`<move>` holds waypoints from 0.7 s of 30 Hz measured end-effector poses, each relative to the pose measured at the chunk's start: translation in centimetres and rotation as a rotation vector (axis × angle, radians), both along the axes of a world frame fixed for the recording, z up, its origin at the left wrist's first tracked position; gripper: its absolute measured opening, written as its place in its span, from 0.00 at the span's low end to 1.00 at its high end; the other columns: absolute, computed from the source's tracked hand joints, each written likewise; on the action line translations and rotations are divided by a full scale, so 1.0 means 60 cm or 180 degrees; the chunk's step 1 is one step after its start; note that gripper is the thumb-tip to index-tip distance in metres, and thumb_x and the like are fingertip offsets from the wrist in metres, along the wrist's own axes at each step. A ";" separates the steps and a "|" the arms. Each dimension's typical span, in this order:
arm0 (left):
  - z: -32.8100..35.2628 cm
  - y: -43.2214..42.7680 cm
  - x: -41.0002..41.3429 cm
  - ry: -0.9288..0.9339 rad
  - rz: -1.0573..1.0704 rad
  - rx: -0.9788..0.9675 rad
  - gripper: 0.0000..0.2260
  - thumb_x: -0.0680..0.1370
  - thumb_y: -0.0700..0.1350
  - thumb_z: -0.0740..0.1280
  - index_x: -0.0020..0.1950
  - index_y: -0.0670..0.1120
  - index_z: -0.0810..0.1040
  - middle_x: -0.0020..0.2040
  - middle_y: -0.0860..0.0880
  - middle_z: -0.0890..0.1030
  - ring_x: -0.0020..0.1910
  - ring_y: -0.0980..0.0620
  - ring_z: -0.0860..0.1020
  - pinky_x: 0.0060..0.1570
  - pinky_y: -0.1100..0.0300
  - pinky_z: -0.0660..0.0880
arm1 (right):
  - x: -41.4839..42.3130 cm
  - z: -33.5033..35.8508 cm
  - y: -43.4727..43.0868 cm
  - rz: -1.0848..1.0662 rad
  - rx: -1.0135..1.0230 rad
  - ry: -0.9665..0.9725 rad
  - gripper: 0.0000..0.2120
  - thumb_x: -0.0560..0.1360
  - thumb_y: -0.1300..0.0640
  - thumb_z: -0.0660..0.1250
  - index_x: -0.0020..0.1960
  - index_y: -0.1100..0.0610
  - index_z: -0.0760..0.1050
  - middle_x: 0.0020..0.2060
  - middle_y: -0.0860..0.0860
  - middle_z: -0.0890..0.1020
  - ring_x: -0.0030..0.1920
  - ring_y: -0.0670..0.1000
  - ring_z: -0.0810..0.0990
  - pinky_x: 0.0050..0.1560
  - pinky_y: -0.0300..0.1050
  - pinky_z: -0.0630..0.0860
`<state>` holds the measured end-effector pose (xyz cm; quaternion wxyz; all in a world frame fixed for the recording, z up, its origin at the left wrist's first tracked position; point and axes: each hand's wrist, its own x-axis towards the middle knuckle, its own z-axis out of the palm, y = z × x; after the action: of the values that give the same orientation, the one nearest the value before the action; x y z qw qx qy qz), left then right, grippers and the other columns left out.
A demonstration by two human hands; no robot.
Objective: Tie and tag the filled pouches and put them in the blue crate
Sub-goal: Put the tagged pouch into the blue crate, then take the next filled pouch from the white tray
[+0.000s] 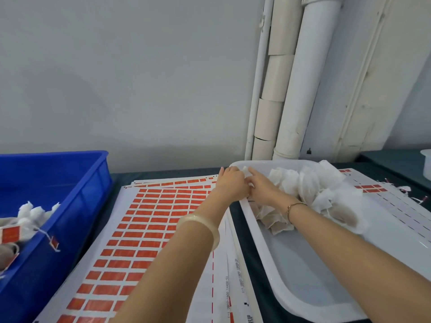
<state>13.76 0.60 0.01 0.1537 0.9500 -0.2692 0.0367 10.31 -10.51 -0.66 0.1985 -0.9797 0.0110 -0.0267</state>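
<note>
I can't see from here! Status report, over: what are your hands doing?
Left hand and right hand meet on a small white pouch at the white plastic tray's far corner, grip unclear. Blue plastic crate left, holding tagged pouches. Nothing blocking.

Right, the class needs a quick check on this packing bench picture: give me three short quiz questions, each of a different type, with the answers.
1. True or false: the blue crate already holds tagged pouches.
2. Fill in: the tags on the sheets beside the crate are ____.
3. Where do the left hand and right hand meet? A over the crate; B at the far left corner of the white tray; C on the sheets.
Key: 1 true; 2 red; 3 B.
</note>
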 end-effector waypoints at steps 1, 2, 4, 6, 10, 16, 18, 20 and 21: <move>-0.002 0.000 -0.001 -0.0004 0.0010 -0.0058 0.16 0.81 0.45 0.59 0.67 0.42 0.73 0.68 0.43 0.72 0.70 0.45 0.67 0.75 0.49 0.50 | 0.000 0.002 0.003 0.0013 -0.0001 -0.0015 0.14 0.77 0.68 0.59 0.61 0.63 0.75 0.73 0.58 0.63 0.71 0.57 0.65 0.66 0.47 0.66; -0.004 0.000 -0.001 -0.0008 0.0022 -0.0110 0.15 0.81 0.44 0.59 0.67 0.42 0.73 0.67 0.43 0.73 0.69 0.45 0.67 0.75 0.49 0.50 | 0.000 0.003 0.006 -0.0004 0.0024 -0.0058 0.12 0.75 0.69 0.59 0.56 0.65 0.76 0.66 0.60 0.72 0.64 0.59 0.72 0.60 0.49 0.71; -0.007 0.001 -0.004 -0.0031 0.0029 -0.0221 0.15 0.81 0.44 0.60 0.66 0.43 0.74 0.66 0.44 0.73 0.69 0.46 0.68 0.75 0.49 0.49 | -0.006 0.002 0.009 -0.0085 0.0130 -0.0208 0.09 0.74 0.70 0.58 0.49 0.66 0.77 0.51 0.62 0.80 0.52 0.61 0.78 0.50 0.51 0.75; -0.006 0.006 -0.012 -0.0048 -0.0020 -0.0388 0.14 0.81 0.44 0.60 0.64 0.44 0.76 0.65 0.45 0.74 0.68 0.47 0.69 0.75 0.50 0.47 | -0.017 0.001 0.010 -0.0208 0.0294 -0.0340 0.12 0.76 0.68 0.57 0.53 0.64 0.78 0.51 0.59 0.81 0.51 0.58 0.79 0.48 0.47 0.74; 0.006 0.024 -0.044 0.0062 -0.0142 -0.1148 0.11 0.81 0.44 0.61 0.59 0.45 0.79 0.62 0.46 0.76 0.64 0.47 0.73 0.68 0.54 0.63 | -0.047 0.013 0.012 -0.0385 0.0546 -0.0844 0.13 0.77 0.66 0.60 0.57 0.61 0.80 0.53 0.56 0.82 0.55 0.54 0.79 0.54 0.44 0.74; 0.058 0.106 -0.131 -0.0181 -0.0374 -0.2238 0.09 0.80 0.42 0.64 0.56 0.46 0.82 0.55 0.51 0.80 0.49 0.59 0.75 0.46 0.76 0.69 | -0.131 0.077 0.056 -0.0316 0.1284 -0.1584 0.08 0.72 0.65 0.70 0.46 0.56 0.85 0.40 0.51 0.86 0.40 0.46 0.83 0.46 0.36 0.79; 0.073 0.141 -0.171 -0.0261 -0.0410 -0.2641 0.08 0.79 0.41 0.65 0.55 0.47 0.83 0.53 0.53 0.81 0.49 0.60 0.78 0.48 0.75 0.73 | -0.163 0.102 0.084 -0.0174 0.1589 -0.1623 0.06 0.71 0.63 0.72 0.45 0.54 0.85 0.38 0.49 0.86 0.39 0.44 0.83 0.42 0.33 0.79; 0.084 0.179 -0.206 -0.0216 -0.0437 -0.3087 0.08 0.79 0.43 0.66 0.56 0.48 0.82 0.51 0.54 0.82 0.50 0.60 0.80 0.49 0.72 0.75 | -0.193 0.126 0.115 0.0093 0.1772 -0.1593 0.05 0.71 0.62 0.73 0.44 0.53 0.85 0.37 0.45 0.85 0.39 0.41 0.83 0.43 0.31 0.78; 0.086 0.199 -0.219 -0.0087 -0.0501 -0.3377 0.08 0.79 0.43 0.66 0.57 0.47 0.82 0.51 0.54 0.83 0.51 0.59 0.80 0.49 0.69 0.76 | -0.209 0.135 0.132 0.0232 0.1876 -0.1538 0.05 0.71 0.61 0.74 0.44 0.52 0.85 0.37 0.44 0.85 0.39 0.41 0.83 0.44 0.32 0.78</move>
<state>0.61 12.51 5.16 0.6114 0.7183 -0.2861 0.1685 -2.20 -2.59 7.47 0.4693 -0.8458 -0.0637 -0.2455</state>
